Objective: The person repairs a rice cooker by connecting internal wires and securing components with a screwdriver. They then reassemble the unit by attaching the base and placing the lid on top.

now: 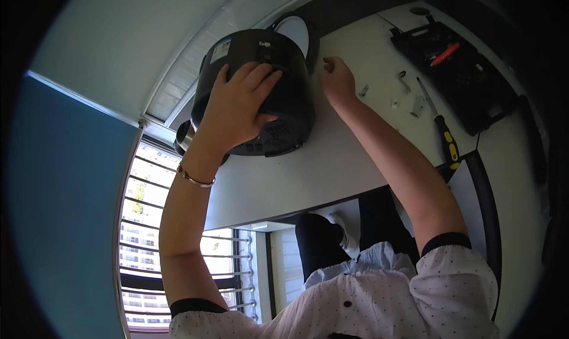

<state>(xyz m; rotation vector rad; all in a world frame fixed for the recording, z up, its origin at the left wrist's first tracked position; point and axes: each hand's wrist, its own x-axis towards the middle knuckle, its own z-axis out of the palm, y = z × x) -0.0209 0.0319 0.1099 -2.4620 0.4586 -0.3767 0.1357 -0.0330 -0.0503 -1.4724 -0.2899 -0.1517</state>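
A black rounded appliance housing [290, 96] lies tilted on the white table, its vented underside facing partly toward me. My left hand [240, 104] rests on it with the fingers spread across its dark wall and the thumb apart. To its right, my right hand [339, 81] hovers near the housing without visibly touching it. That hand's fingers are curled in, and whatever they may hold is hidden. Behind the housing shows a round piece with a pale inner face [293, 33]. Small metal bits [418, 106] and a bent metal piece [404, 81] lie right of my right hand.
A screwdriver [441, 125] with a black and yellow handle lies at the right, beside an open black tool case [468, 78] containing a red tool [446, 54]. Left of the housing stands a shiny metal vessel [185, 136]. A barred window [142, 208] is at the left.
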